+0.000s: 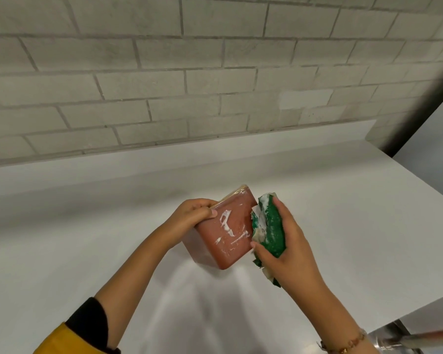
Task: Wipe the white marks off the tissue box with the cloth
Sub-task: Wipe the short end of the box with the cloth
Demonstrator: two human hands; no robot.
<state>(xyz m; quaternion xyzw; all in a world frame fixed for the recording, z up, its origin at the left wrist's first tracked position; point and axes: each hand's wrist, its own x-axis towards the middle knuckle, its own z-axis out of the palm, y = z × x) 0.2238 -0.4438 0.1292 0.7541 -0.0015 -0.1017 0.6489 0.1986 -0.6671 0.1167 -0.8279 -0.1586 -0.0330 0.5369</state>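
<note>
White countertop (317,200) against brick wall (164,72) (glossy, faint reflections); whether tissue box (230,241) touches it unclear.

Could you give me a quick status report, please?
Left hand grips reddish-brown tissue box, tilted. Right hand holds green cloth at its edge. White marks remain. Nothing obstructing.

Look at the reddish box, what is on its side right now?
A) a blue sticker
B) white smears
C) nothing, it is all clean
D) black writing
B, the tissue box, held up off the counter in the left hand, shows white marks across the side facing us, while the right hand holds the green cloth at its right edge.
</note>
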